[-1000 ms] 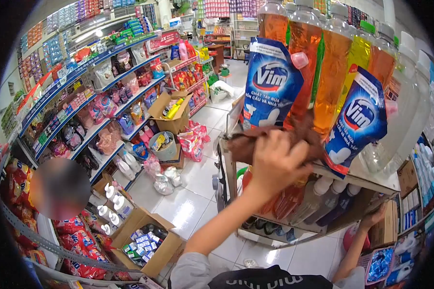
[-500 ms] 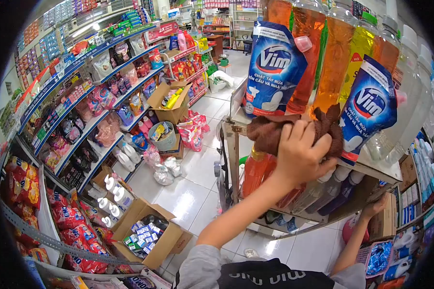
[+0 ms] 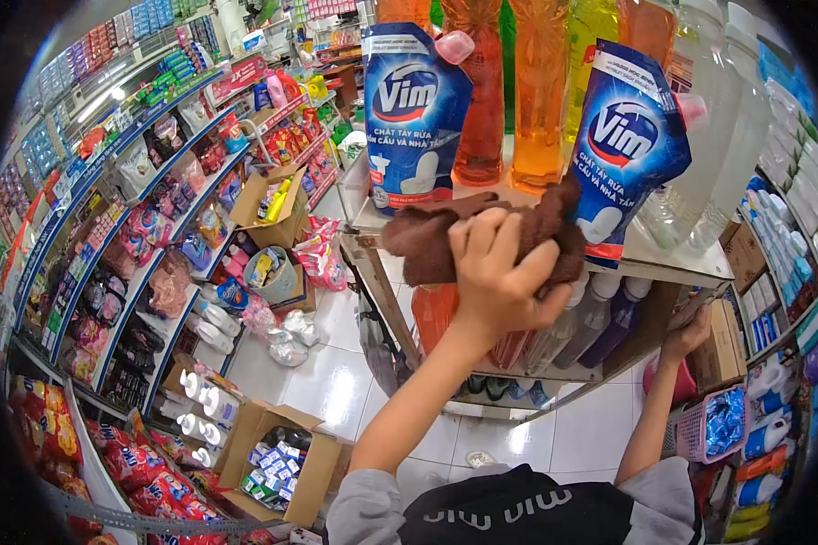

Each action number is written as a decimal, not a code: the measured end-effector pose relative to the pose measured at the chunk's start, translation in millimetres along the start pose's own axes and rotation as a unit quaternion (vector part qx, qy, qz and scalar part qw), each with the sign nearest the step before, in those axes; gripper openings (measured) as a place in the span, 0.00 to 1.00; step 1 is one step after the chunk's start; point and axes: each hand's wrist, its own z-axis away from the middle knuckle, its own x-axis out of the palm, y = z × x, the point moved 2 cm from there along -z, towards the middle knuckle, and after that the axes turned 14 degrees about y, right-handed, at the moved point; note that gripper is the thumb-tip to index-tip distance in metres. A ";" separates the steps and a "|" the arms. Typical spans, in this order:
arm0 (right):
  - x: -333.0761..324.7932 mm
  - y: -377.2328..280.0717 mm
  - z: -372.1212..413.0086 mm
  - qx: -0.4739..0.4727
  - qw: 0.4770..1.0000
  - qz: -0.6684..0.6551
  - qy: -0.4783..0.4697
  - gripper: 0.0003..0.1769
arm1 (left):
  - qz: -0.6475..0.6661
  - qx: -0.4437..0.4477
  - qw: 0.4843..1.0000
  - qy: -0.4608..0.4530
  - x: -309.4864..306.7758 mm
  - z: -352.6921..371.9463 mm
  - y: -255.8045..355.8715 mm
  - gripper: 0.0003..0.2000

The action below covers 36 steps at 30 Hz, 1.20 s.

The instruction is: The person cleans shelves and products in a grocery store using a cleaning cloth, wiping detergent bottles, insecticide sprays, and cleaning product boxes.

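My left hand [image 3: 504,272] is closed on a bunched brown cloth [image 3: 427,241] at the front edge of the shelf top [image 3: 691,259]. The cloth lies between two blue Vim cleaner pouches. The left pouch [image 3: 411,118] stands upright just behind the cloth; the right pouch [image 3: 623,150] leans to the right, its lower left edge by the cloth. Orange bottles [image 3: 541,100] stand behind them. Lower down on the right, my right hand [image 3: 688,336] is at the side of the shelf frame [image 3: 691,304], fingers seemingly curled on it and partly hidden.
More bottles [image 3: 609,318] fill the lower shelf level. An open carton [image 3: 327,463] of small boxes sits on the tiled floor at left, near stocked shelves [image 3: 145,209]. To the right stand a pink basket [image 3: 691,436] and a brown carton [image 3: 723,345].
The view has swung, so the shelf and pouches appear farther left. My left hand has drawn the cloth slightly toward me, showing more shelf top behind it. My right hand stays by the frame.
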 end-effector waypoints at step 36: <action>-33.2 -88.1 139.2 0.117 0.939 -0.004 -0.324 0.39 | 0.370 -0.342 0.769 -0.395 -60.7 105.9 67.9 0.18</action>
